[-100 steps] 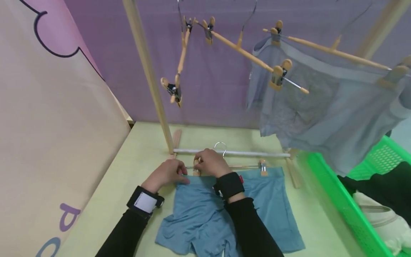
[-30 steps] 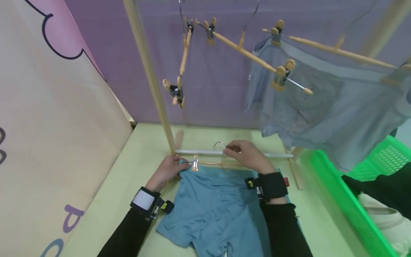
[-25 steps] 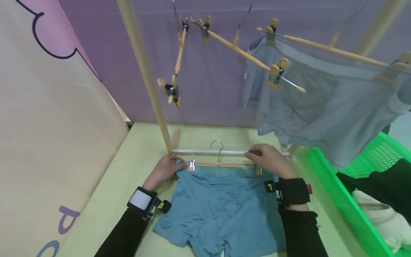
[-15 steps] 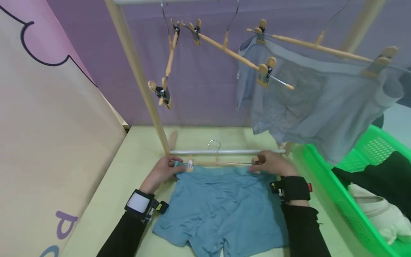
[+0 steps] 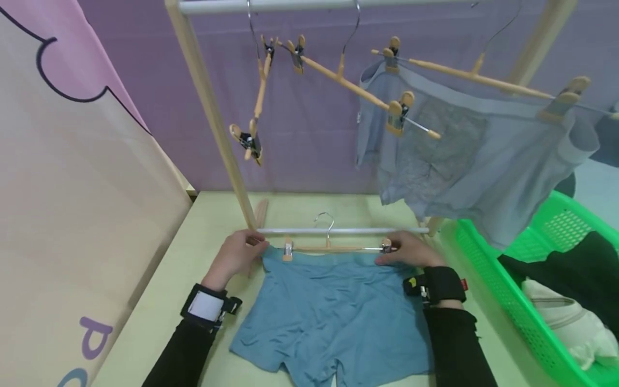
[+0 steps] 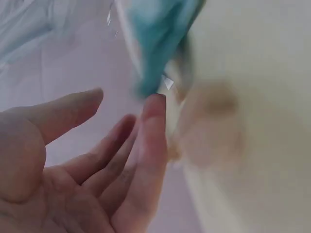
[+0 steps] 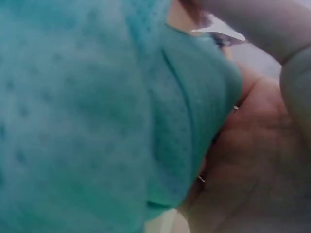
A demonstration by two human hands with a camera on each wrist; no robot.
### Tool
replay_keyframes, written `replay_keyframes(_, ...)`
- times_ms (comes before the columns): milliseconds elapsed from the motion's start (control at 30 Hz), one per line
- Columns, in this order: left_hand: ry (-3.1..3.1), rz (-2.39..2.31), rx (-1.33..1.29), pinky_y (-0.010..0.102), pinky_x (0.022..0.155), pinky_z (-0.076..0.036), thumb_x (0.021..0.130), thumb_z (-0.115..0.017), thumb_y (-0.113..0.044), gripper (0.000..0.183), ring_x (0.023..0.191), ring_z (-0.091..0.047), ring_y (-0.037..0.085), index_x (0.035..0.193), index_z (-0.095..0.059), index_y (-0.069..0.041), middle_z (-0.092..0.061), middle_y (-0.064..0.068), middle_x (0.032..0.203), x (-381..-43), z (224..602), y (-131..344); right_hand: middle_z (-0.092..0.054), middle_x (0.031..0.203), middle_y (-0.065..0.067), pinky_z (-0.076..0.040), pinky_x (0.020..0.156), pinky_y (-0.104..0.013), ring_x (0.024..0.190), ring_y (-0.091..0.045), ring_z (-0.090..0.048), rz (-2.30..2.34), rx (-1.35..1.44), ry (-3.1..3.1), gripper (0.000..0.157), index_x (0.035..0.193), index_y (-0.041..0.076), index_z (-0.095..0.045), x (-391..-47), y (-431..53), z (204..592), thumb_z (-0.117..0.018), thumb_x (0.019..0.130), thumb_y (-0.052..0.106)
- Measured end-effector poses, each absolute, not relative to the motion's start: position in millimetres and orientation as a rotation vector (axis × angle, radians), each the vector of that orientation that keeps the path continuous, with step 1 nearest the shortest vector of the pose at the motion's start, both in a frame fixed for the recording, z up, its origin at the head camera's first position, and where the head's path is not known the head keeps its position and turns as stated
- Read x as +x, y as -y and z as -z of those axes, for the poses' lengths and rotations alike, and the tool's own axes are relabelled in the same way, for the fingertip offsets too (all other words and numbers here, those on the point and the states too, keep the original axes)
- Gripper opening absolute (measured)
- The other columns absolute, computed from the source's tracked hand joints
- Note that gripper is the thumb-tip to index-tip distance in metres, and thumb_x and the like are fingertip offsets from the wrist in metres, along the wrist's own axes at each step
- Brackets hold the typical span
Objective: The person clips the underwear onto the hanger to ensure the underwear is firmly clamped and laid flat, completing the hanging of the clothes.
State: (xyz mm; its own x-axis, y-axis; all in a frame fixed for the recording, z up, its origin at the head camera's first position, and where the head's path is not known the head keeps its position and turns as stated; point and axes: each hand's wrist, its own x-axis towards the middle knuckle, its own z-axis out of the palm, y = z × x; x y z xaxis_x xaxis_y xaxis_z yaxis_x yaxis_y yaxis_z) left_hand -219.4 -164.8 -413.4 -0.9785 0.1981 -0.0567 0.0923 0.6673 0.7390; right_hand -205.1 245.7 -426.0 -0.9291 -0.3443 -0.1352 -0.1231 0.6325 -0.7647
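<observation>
Blue shorts [image 5: 333,306] lie flat on the table, waistband toward the rack. A wooden clip hanger [image 5: 314,249] with a metal hook runs along the waistband; its left clip [image 5: 288,250] sits on the band. My left hand [image 5: 235,257] is beside the left waistband corner; in the left wrist view its thumb and fingers are spread and hold nothing, with the cloth just past a fingertip. At the other end my right hand [image 5: 408,251] pinches the waistband by the right clip [image 5: 386,246], thumb in front. In the right wrist view, cloth hides part of its fingers.
A drying rack with a white lower rail [image 5: 343,231] stands behind the shorts. From its top rail [image 5: 300,5] hang two bare clip hangers and grey shorts [image 5: 454,145] on another. A green basket [image 5: 508,301] at right holds black and white cloth.
My right hand has gone from the left clip, past the hook, to the right clip and waistband. My left hand has drawn slightly away from the left corner, letting it go.
</observation>
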Motion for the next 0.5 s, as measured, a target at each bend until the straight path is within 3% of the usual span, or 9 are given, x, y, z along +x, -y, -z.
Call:
replay_keyframes(100, -2.782, -1.156, 0.213, 0.030, 0.063, -0.051, 0.101, -0.058, -0.034, 0.040, 0.082, -0.069, 0.024, 0.115, -0.069, 0.002, -0.073, 0.017, 0.099, -218.6, 399.5, 178.1, -0.040, 0.069, -0.001, -0.035, 0.061, -0.030, 0.061, -0.015, -0.039, 1.222, -0.367, -2.542, 0.038, 0.074, 0.008, -0.049, -205.3, -249.3, 426.4, -0.079, 0.086, 0.028)
replay_keyframes(200, -2.854, -1.083, 0.148, 0.033, 0.062, -0.050, 0.102, -0.054, -0.042, 0.050, 0.083, -0.070, 0.028, 0.118, -0.066, 0.004, -0.073, 0.019, 0.099, -218.5, 385.3, 191.7, -0.043, 0.069, 0.000, -0.038, 0.063, -0.031, 0.062, -0.015, -0.042, 1.220, -0.352, -2.535, 0.033, 0.078, 0.008, -0.058, -206.8, -252.6, 425.6, -0.074, 0.090, 0.034)
replay_keyframes(367, -2.989, -1.001, 0.030, 0.048, 0.075, -0.052, 0.101, -0.046, -0.056, 0.071, 0.098, -0.067, 0.041, 0.137, -0.048, 0.005, -0.065, 0.028, 0.118, -221.3, 368.1, 199.4, -0.046, 0.075, 0.000, -0.038, 0.067, -0.032, 0.066, -0.014, -0.044, 1.248, -0.319, -2.543, 0.037, 0.084, 0.008, -0.057, -210.8, -259.0, 431.5, -0.061, 0.098, 0.043)
replay_keyframes(500, -3.019, -1.119, -0.017, 0.053, 0.082, -0.050, 0.098, -0.047, -0.060, 0.081, 0.107, -0.062, 0.045, 0.145, -0.034, 0.005, -0.058, 0.029, 0.130, -229.0, 359.9, 188.5, -0.052, 0.087, -0.003, -0.038, 0.072, -0.036, 0.076, -0.016, -0.048, 1.300, -0.297, -2.539, 0.037, 0.087, 0.007, -0.054, -210.7, -262.8, 439.5, -0.055, 0.101, 0.042)
